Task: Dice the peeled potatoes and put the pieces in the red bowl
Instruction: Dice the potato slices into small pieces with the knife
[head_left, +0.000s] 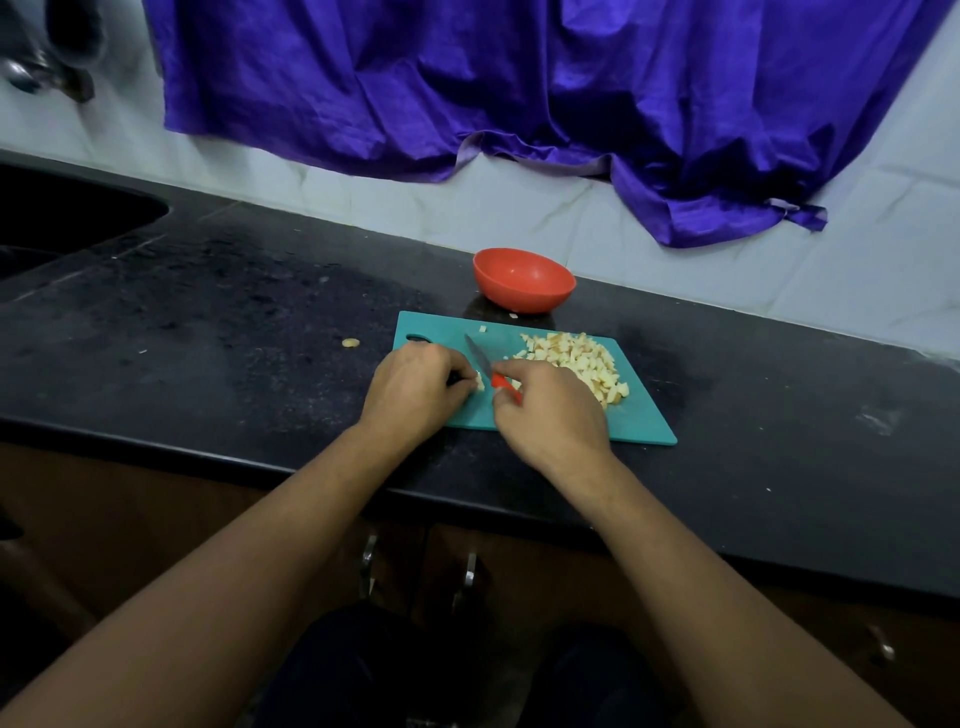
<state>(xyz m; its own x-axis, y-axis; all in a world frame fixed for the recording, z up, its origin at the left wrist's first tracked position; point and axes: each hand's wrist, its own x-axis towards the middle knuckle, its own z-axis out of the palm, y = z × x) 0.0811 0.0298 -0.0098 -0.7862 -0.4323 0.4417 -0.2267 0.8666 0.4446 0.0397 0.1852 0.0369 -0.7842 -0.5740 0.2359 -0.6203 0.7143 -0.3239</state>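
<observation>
A teal cutting board (644, 426) lies on the black counter. A heap of diced potato (576, 361) covers its right half. My left hand (415, 389) curls over a small piece of potato (479, 383) at the board's left side. My right hand (545, 410) grips a knife by its red handle (503, 384); the blade (478, 353) points away from me, right beside the held piece. The red bowl (522, 280) stands just behind the board, and I see nothing inside it.
A stray potato scrap (350, 342) lies on the counter (234, 322) left of the board. A dark sink (62, 218) is set in at the far left. A purple cloth (519, 78) hangs over the tiled wall behind. Cupboard handles (470, 571) sit below the counter edge.
</observation>
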